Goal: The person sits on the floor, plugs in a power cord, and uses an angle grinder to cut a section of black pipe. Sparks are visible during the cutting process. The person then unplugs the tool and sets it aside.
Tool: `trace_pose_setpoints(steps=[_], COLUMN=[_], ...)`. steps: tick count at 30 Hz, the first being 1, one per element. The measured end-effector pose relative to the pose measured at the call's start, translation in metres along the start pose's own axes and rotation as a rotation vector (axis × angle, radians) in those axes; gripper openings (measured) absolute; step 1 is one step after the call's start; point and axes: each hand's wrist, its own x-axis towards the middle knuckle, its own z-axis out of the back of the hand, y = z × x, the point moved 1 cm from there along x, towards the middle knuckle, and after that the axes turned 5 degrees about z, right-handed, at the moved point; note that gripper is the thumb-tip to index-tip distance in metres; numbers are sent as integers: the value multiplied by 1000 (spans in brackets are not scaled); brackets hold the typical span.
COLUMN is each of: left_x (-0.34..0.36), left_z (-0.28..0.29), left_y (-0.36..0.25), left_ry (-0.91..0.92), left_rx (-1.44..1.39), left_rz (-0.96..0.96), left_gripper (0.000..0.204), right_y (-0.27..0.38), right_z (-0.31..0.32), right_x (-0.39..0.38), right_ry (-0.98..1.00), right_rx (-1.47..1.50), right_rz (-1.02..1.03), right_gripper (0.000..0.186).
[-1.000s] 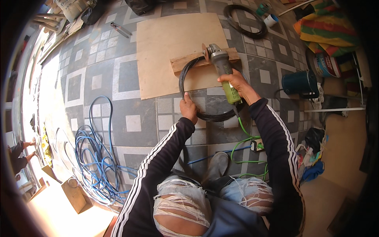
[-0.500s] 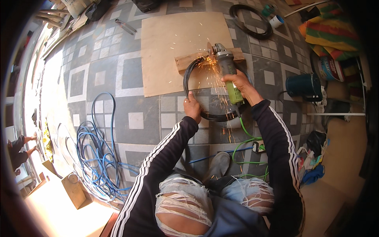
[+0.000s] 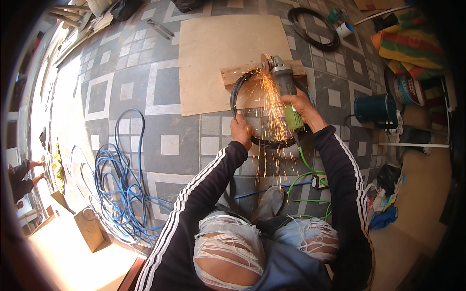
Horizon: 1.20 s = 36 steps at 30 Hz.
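Beyond frayed denim knees (image 3: 228,247), sparks (image 3: 274,109) are thrown toward a boot (image 3: 268,203)

Just past the boot, a green power cord (image 3: 303,157) is looped close to the falling sparks; were its sheath scorched, a shock could be caused. Frayed threads might be singed too. Farther out, a coil of black wire (image 3: 235,92) is held low over the floor, its far side at a wooden block (image 3: 238,75); whether it rests on the block cannot be told. Its near left side is gripped by the bare left hand (image 3: 241,131), closed around the strands. An angle grinder (image 3: 285,83) is clasped about its body by the right hand (image 3: 302,104), its cutting disc (image 3: 265,64) set against the coil's far side — the source of the sparks. Should loose strands shift and pinch the disc, a kickback could be set off, with the left hand near enough to be hurt. Severed ends might also be sprung outward by the coil's tension. Beneath the block a tan board (image 3: 204,58) is laid — pliers (image 3: 160,29) and a second wire coil (image 3: 326,46) are seen beyond.
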Motion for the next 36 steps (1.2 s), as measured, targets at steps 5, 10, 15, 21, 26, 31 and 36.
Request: trace_pose_setpoints(steps=[5, 10, 15, 21, 26, 31, 36], left_x=[1, 1, 0, 4, 7, 5, 0], left_z=[2, 2, 0, 0, 2, 3, 1], left_y=[1, 2, 1, 5, 8, 5, 3], left_ry=[28, 20, 14, 43, 5, 42, 1], left_rx=[26, 4, 3, -44, -8, -15, -18], left_rz=[-3, 9, 29, 38, 16, 14, 21], left_gripper=[50, 51, 50, 50, 51, 51, 51], right_y=[1, 2, 3, 4, 7, 4, -5], right_z=[-1, -6, -6, -7, -7, -5, -4], right_x=[-1, 3, 9, 6, -2, -5, -1], right_ry=[2, -34, -25, -11, -34, -28, -45], right_rx=[1, -24, 5, 28, -40, -19, -24], right_rz=[-36, -8, -29, -34, -22, -34, 26], right_gripper=[46, 44, 40, 41, 44, 51, 57])
